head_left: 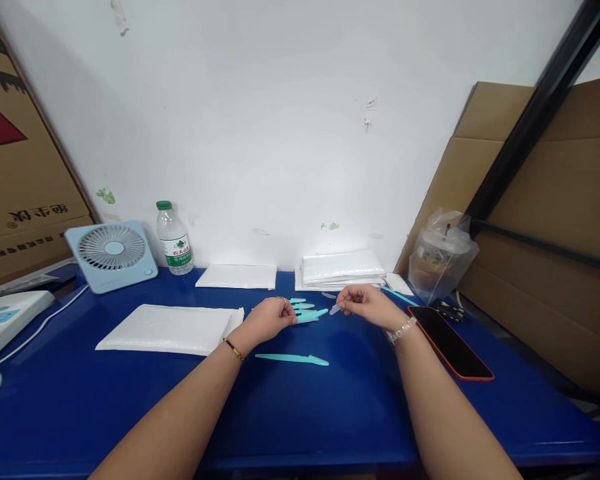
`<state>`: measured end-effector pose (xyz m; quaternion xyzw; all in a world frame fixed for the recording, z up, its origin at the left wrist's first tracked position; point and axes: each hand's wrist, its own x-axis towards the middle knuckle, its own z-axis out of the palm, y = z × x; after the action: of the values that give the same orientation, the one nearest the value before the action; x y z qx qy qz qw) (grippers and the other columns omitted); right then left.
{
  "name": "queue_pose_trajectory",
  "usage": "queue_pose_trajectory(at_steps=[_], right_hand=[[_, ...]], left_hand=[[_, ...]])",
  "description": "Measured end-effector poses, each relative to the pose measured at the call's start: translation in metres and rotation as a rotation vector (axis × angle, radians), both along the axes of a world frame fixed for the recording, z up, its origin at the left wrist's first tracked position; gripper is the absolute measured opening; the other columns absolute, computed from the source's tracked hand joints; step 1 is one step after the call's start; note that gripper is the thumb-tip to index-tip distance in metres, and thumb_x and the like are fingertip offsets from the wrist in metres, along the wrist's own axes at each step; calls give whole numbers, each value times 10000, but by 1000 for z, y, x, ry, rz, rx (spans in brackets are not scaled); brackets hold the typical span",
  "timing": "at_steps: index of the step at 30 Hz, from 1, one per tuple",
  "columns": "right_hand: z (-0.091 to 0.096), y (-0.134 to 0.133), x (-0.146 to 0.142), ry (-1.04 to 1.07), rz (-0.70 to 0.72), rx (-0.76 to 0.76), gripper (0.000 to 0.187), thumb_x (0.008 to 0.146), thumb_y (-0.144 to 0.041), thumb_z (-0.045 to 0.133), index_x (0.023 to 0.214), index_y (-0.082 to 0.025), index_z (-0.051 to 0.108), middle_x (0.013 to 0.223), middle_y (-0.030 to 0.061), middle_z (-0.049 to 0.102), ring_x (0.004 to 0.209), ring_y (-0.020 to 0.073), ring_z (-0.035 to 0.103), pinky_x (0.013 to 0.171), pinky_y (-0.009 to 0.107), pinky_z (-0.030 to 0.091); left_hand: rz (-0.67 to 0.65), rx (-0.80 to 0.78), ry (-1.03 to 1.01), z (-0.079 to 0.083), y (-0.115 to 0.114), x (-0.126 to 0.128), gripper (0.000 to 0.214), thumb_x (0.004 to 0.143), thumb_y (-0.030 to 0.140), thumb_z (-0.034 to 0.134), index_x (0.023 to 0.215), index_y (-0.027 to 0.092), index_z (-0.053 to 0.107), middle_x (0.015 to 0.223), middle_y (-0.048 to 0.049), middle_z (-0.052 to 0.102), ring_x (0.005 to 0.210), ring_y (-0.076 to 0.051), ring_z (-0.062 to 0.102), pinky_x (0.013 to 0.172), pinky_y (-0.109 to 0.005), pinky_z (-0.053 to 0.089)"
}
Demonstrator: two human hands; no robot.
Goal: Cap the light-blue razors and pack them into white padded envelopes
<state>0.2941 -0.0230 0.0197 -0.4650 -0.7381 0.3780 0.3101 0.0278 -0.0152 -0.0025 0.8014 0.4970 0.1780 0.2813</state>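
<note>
Apparently at the capping stage, the left hand [270, 320] pinches a turquoise eyebrow razor [312, 316] above the blue table [360, 407]; the right hand [365, 305] pinches a clear cap [335, 309] (perhaps; it's tiny). Next calls for careful alignment.

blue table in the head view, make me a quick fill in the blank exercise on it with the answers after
1. The left hand pinches a turquoise tool, and the wrist behind the right hand wears a clear-beaded ____.
2. The bottle has a ____ cap.
3. The phone lies on the person's ____ side of the table.
4. The fan stands to the ____ of the bottle.

Missing words: bracelet; green; right; left
</note>
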Motion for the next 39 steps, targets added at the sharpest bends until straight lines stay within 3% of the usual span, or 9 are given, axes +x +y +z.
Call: queue_pose_trajectory(at_steps=[9, 11, 15, 17, 21, 25, 29, 34, 39], right_hand=[[-9, -1, -21, 0, 115, -68, 275, 750, -380, 599, 864, -135, 646, 716, 47, 663, 687, 164, 619, 673, 286, 491], [-17, 5, -20, -100, 42, 15, 277, 788, -385, 551, 876, -146, 660, 773, 59, 676, 741, 182, 623, 709, 302, 482], [-36, 22, -15, -393, -210, 325, 256, 826, -254, 503, 1021, -173, 648, 1042, 92, 647, 986, 213, 566, 894, 334, 397], [-42, 28, -16, -509, -209, 375, 276, 810, -197, 516, 1058, -171, 633, 1075, 95, 630, 1026, 207, 541, 922, 315, 368], [-45, 31, -25, -693, -256, 366, 227, 781, -96, 489, 915, -163, 659, 919, 85, 647, 870, 186, 577, 796, 262, 397], [-44, 29, -29, -775, -315, 359, 314, 715, -11, 473, 951, -150, 626, 916, 101, 624, 813, 185, 575, 720, 252, 382], [-43, 27, -26, -774, -287, 306, 255, 689, -33, 503, 876, -151, 630, 895, 88, 595, 770, 171, 567, 683, 242, 379], [-42, 22, -29, -606, -255, 329, 253, 725, -140, 552, 971, -153, 610, 958, 78, 564, 823, 164, 562, 728, 234, 395], [-40, 23, -36, -575, -224, 270, 95, 769, -140, 520, 803, -156, 607, 865, 64, 576, 814, 162, 548, 749, 251, 400]], left_hand=[[-37, 9, -22, 0, -4, 3, 224, 749, 383, 513, 788, 189, 618, 725, -18, 619, 635, -145, 542, 543, -224, 364], [-2, 50, 18, 1, -3, 3, 200, 741, 362, 526, 788, 192, 622, 761, -24, 623, 669, -153, 551, 570, -232, 370], [35, 173, 31, 8, -7, 1, 270, 692, 403, 596, 874, 206, 627, 900, -35, 615, 812, -183, 558, 632, -240, 377], [-65, 135, 42, 13, -13, 1, 323, 656, 462, 628, 862, 213, 638, 874, -25, 614, 783, -177, 560, 597, -236, 370], [-313, -27, 145, 16, -24, 3, 329, 541, 453, 718, 771, 222, 668, 739, 3, 627, 644, -156, 551, 509, -235, 331], [-383, -130, 174, 12, -27, 5, 145, 639, 341, 644, 706, 214, 659, 649, 8, 633, 575, -140, 545, 503, -235, 328], [-298, -82, 77, 13, -25, 6, 148, 701, 332, 571, 740, 199, 622, 693, -8, 636, 610, -142, 554, 513, -223, 349], [-101, -64, -106, 15, -17, 4, 220, 783, 384, 460, 842, 188, 544, 656, 8, 599, 609, -135, 558, 546, -221, 389], [-16, -89, -205, 12, -10, 6, 277, 784, 440, 458, 859, 178, 509, 699, 12, 582, 560, -118, 562, 528, -221, 397]])
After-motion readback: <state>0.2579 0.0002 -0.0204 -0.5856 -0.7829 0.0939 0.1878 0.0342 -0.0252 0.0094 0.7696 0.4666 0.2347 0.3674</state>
